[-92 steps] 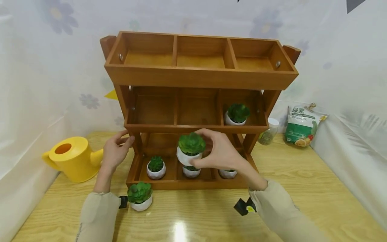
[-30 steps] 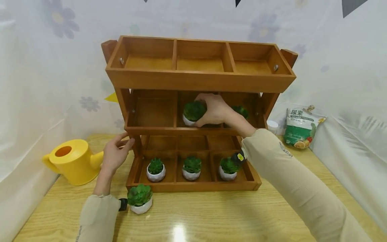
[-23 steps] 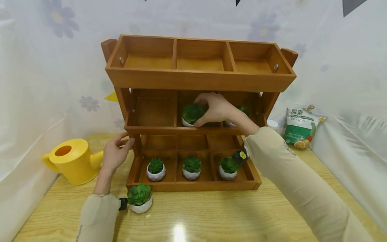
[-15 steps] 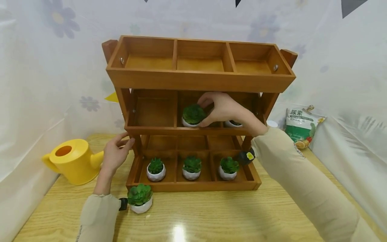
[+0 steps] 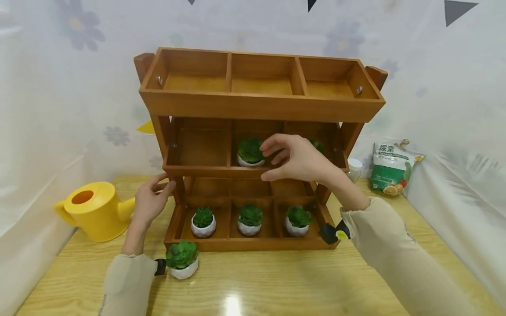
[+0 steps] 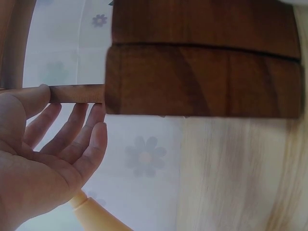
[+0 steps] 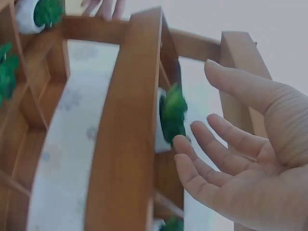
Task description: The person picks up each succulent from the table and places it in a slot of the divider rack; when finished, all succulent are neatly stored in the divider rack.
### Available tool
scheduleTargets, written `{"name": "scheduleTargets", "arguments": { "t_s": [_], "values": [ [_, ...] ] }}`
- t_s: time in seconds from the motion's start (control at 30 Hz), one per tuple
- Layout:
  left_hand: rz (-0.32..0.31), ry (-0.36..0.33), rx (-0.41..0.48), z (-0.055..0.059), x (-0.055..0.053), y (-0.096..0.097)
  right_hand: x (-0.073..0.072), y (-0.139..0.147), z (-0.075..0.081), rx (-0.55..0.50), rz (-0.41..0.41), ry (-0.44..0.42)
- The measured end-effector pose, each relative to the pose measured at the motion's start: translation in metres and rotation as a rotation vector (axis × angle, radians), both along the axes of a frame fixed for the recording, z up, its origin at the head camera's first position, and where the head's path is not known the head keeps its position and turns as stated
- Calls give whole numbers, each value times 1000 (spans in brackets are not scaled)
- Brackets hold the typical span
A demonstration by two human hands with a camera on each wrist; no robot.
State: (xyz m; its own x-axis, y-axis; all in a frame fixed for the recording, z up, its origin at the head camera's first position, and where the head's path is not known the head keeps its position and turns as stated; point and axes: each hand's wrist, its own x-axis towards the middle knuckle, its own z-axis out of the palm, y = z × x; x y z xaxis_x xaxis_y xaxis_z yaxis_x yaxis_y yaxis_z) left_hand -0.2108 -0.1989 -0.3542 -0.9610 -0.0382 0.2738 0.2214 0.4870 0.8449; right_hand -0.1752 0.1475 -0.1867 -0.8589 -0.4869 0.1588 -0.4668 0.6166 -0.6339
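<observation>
A three-tier wooden plant shelf [image 5: 262, 105] stands on the table. My left hand [image 5: 152, 199] holds its left side post [image 6: 77, 93], thumb on one side and fingers on the other in the left wrist view. My right hand [image 5: 302, 160], its fingers loosely bent and holding nothing, hovers in front of the middle tier. Just left of its fingertips a potted succulent [image 5: 251, 151] in a white pot sits in the middle compartment. Behind the right hand, another succulent [image 5: 317, 145] in the right compartment is mostly hidden.
Three potted succulents [image 5: 250, 218] stand in the bottom tier, one per compartment. One more succulent [image 5: 182, 259] is on the table at front left. A yellow watering can [image 5: 96, 210] stands left, a lidded jar [image 5: 354, 169] and green-white bag [image 5: 393, 169] right.
My right hand brought a potted succulent up into the middle compartment of the middle tier, let go of it, and drew back to the right and down. The left hand stayed put.
</observation>
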Motion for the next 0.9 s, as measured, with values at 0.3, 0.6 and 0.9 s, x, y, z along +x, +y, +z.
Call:
{"name": "scheduleTargets", "arguments": {
  "t_s": [0.3,0.6,0.9],
  "values": [
    [7,9,-7,0,0,0,29,-24,-48,-163,50,2],
    [2,-20,5,0,-1,-3,50,-59,-110,-231,80,-62],
    [13,-16,-24,0,-1,-3,61,-94,-175,-247,72,-166]
  ]
}}
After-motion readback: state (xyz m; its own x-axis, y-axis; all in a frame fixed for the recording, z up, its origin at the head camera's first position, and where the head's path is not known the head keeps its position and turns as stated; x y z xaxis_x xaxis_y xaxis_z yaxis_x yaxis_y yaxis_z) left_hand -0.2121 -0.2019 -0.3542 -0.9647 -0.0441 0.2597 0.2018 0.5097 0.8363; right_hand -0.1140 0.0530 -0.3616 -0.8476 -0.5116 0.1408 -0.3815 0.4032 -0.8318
